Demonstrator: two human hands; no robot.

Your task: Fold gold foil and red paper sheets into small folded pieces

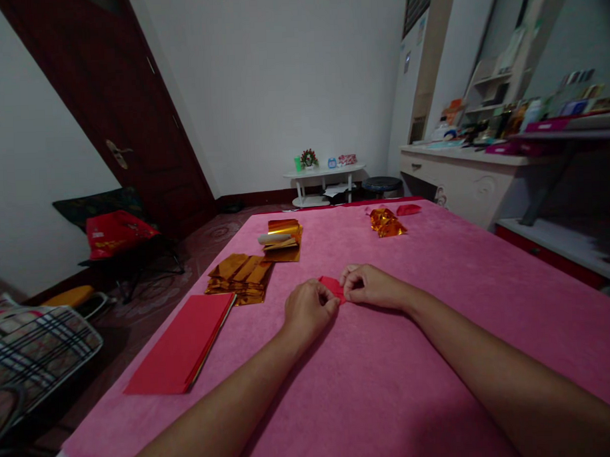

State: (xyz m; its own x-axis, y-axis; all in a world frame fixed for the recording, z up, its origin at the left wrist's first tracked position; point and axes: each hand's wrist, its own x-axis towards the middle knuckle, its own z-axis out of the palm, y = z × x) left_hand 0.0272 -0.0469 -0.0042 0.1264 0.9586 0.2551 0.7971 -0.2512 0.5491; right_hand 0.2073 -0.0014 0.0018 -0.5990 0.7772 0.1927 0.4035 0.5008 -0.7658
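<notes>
A small piece of folded red paper (333,287) lies between my hands, low over the pink-covered table (380,372). My left hand (310,307) pinches its left side with thumb and fingers. On the right side, the fingertips of my right hand (364,284) close on the paper's edge. Both hands hide part of its shape. To the left is a stack of red paper sheets (183,343). Beyond it sits a pile of folded gold foil paper (240,276).
More gold foil paper (286,251) with a pale rounded object (275,239) on it lies farther back. Crumpled gold foil (386,223) and a red folded piece (408,209) are at the far right. A white drawer cabinet (458,176) stands right; a chair with a red bag (118,234) left.
</notes>
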